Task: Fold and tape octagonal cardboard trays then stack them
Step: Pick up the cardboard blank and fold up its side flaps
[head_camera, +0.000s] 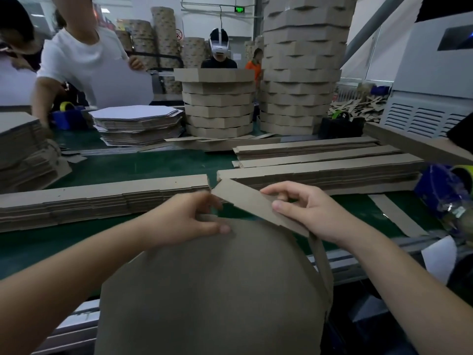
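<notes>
I see a big flat cardboard octagon (pixel 212 290) close to me, at the near edge of the green table (pixel 143 167). My left hand (pixel 189 219) pinches its far edge between thumb and curled fingers. My right hand (pixel 304 211) pinches a long cardboard strip (pixel 245 201), which bends round the octagon's right side. On the far side of the table stand stacks of finished trays (pixel 218 103).

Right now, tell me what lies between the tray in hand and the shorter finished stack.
Low piles of cardboard strips lie on the green belt between the tray and the shorter stack; nothing taller does.
</notes>
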Demonstrator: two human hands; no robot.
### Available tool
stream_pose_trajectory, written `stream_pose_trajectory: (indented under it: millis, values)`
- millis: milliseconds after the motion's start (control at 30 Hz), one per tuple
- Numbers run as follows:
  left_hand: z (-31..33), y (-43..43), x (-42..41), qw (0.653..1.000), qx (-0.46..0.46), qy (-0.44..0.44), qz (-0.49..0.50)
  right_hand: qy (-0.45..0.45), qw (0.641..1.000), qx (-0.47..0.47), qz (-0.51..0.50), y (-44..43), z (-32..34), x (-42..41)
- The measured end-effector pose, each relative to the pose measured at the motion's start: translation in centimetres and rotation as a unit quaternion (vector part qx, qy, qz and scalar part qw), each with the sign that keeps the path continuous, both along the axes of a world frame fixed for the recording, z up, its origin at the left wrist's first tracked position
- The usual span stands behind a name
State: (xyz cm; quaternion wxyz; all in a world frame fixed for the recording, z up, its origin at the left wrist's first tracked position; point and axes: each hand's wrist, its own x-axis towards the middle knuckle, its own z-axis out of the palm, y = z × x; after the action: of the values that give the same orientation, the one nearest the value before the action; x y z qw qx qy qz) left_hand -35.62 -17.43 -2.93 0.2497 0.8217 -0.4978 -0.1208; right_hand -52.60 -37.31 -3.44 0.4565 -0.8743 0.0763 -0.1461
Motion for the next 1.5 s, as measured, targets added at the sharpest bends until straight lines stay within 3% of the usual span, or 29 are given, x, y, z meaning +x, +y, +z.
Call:
stream_pose_trajectory:
  millis: [400, 533, 733, 1067, 1500]
  values:
    - [-1.3, 2.9, -3.1, 0.977, -0.147, 0.132, 0.073, 0.024, 0.994, -0.085, 0.063, 0.9, 0.8, -0.7]
    - [-1.2, 3.8, -4.0, 0.972, -0.183, 0.110, 0.100, 0.030, 0.992, -0.085, 0.088, 1.1, 1.1, -0.8]
    - [-1.2, 4.5, -4.7, 0.972, -0.189, 0.128, 0.050, 0.039, 0.987, -0.093, 0.123, 1.8, 0.8, -0.9]
    - [-1.2, 5.3, -4.5, 0.973, -0.189, 0.120, 0.060, 0.070, 0.979, -0.093, 0.165, 2.5, 0.6, -0.6]
    - [-1.6, 5.6, -3.8, 0.979, -0.177, 0.098, 0.038, 0.068, 0.965, -0.171, 0.188, 2.8, 0.1, -0.4]
